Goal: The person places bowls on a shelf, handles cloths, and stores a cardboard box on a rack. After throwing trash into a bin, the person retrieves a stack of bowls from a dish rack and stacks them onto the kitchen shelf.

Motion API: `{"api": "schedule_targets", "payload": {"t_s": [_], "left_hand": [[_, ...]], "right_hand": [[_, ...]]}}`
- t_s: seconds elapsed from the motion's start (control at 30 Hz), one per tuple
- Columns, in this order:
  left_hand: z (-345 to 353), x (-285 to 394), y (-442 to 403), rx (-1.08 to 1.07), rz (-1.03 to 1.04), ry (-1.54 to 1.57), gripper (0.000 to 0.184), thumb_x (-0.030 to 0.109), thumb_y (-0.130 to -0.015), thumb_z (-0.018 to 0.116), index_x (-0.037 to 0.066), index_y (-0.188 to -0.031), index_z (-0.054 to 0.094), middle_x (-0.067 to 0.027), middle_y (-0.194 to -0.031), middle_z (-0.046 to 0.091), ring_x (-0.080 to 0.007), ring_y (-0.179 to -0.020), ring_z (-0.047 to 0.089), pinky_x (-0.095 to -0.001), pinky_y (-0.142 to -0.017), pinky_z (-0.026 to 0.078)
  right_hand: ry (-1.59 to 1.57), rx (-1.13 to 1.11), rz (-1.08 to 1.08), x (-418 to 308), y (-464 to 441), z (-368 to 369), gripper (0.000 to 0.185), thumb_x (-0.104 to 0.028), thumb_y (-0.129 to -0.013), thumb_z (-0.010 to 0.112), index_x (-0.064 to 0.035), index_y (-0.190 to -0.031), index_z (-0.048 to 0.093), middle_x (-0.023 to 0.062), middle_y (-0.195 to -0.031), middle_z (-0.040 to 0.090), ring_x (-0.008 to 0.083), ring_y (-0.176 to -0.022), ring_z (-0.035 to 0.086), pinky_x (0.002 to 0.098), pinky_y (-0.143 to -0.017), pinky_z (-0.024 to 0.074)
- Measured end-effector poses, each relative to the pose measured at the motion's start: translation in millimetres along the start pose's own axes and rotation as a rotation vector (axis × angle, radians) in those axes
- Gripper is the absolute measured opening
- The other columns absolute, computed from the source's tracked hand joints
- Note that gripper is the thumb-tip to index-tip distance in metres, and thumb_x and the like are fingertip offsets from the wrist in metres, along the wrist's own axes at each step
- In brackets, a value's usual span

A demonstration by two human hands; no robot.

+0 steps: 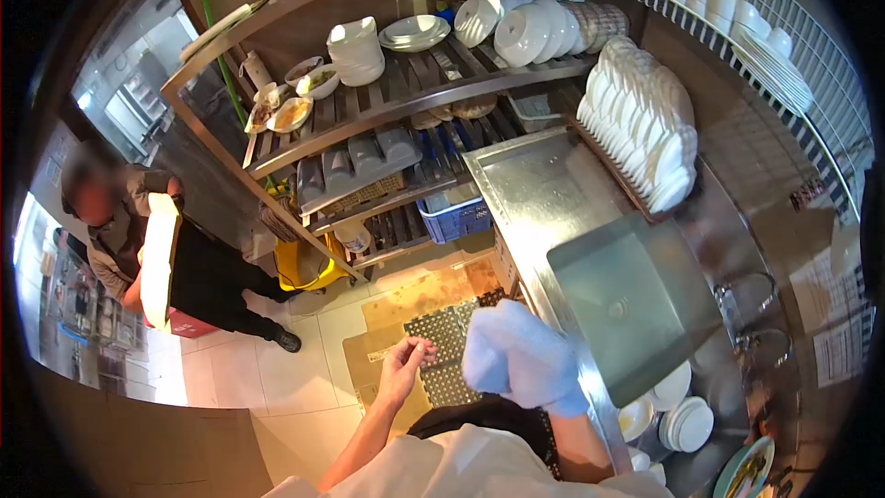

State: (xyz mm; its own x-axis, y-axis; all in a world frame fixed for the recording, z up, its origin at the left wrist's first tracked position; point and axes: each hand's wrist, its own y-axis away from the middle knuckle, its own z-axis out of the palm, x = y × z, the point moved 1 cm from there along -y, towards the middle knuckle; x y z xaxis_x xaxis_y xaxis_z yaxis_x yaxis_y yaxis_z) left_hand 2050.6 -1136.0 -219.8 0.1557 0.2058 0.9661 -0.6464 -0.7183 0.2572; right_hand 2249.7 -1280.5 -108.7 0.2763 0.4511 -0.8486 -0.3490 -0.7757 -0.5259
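My left hand (pixel 402 373) is bare, held in front of my body over the floor mat. Its fingers are curled in with the thumb close against them, and nothing shows in them. A thick light-blue cloth (pixel 521 350) covers my right hand, bunched around it down to the wrist. The fingers of that hand are hidden by the cloth. The cloth is beside the front edge of the metal counter (pixel 525 180), just left of the grey sink basin (pixel 631 300).
White plates stand in a rack (pixel 608 171) beyond the sink. White bowls (pixel 687 424) sit right of my arm. A slatted shelf (pixel 415 115) holds dishes. A person (pixel 138 231) stands at left holding a pale board (pixel 161 263). A yellow bucket (pixel 309 263) is on the floor.
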Motion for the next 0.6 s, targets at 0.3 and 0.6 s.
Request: {"api": "schedule_targets", "payload": {"t_s": [0.3, 0.6], "left_hand": [[8, 24, -89, 0.124, -0.029, 0.022, 0.020, 0.016, -0.095, 0.051, -0.002, -0.100, 0.059, -0.0085, -0.094, 0.063, -0.0126, -0.086, 0.059, -0.0270, -0.080, 0.048], [38, 80, -186, -0.297, 0.216, 0.105, 0.053, 0.000, -0.082, 0.062, 0.005, -0.131, 0.040, -0.0066, -0.119, 0.054, -0.0121, -0.100, 0.054, -0.0276, -0.087, 0.045]], "right_hand": [[-0.028, 0.006, 0.269, 95, -50, -60, 0.046, 0.003, -0.076, 0.062, 0.0010, -0.122, 0.051, 0.0139, -0.112, 0.058, 0.0261, -0.101, 0.056, 0.0349, -0.088, 0.0431], [-0.114, -0.024, 0.465, 178, -88, -2, 0.050, -0.001, -0.080, 0.062, 0.0013, -0.127, 0.045, 0.0144, -0.120, 0.052, 0.0256, -0.110, 0.050, 0.0352, -0.095, 0.0382]]}}
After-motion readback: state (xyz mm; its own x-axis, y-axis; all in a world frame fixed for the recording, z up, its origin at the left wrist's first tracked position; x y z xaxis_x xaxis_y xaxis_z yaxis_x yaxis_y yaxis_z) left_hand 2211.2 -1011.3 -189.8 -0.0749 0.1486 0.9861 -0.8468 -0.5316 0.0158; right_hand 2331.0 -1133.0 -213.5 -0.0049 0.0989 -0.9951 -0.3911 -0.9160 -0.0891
